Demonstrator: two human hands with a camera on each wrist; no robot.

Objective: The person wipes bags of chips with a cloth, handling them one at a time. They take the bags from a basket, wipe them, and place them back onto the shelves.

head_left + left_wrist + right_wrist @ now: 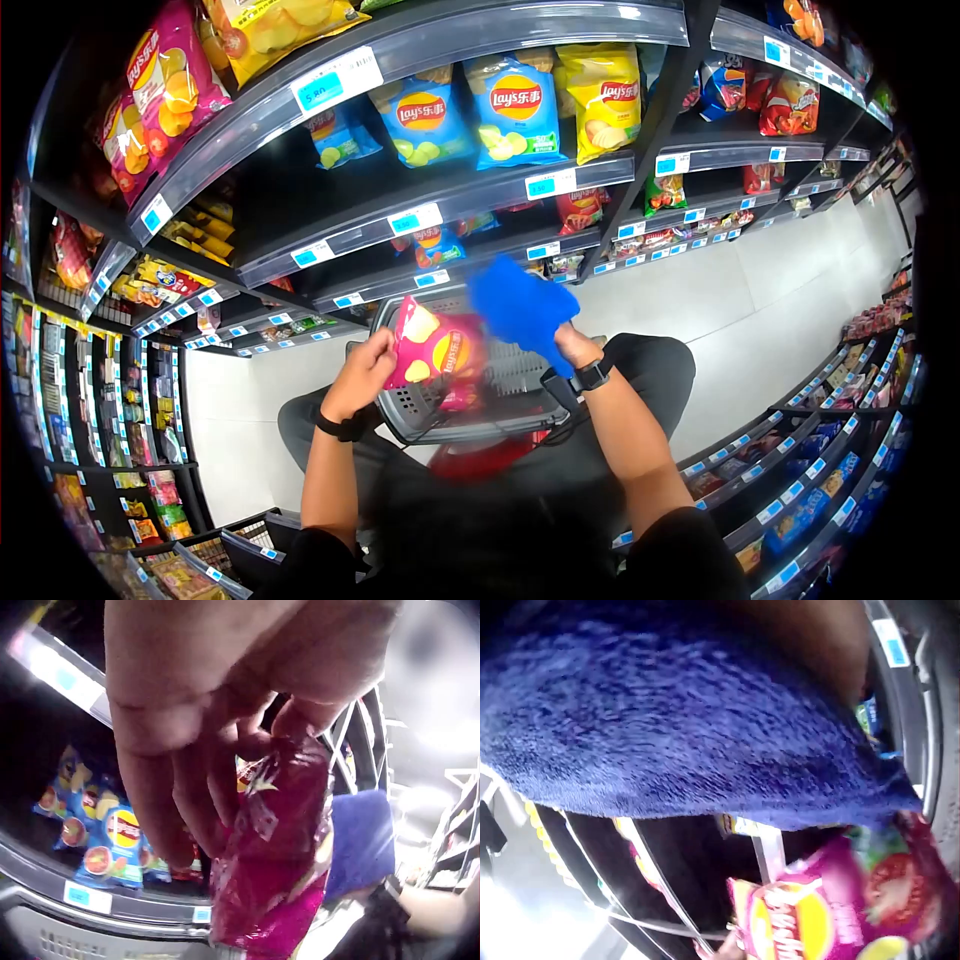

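My left hand [362, 374] pinches the edge of a magenta Lay's bag [428, 345] above a grey basket [408, 412]. In the left wrist view the thumb and fingers of the left hand [225, 712] hold the top of the crinkled bag [274, 855]. My right hand [578, 347] grips a blue cloth [520, 305] beside the bag. Seen from the right wrist, the fuzzy cloth [667, 727] covers most of the hand, and the bag [847, 900] shows below it. Another magenta item [461, 396] lies blurred in the basket.
Shelves hold blue Lay's bags [513, 108] and a yellow bag [603, 100] in front, behind price-label rails [480, 200]. A red object [482, 458] sits by the basket. More stocked shelves [800, 470] stand at the right and left, with pale floor tiles [740, 290] between.
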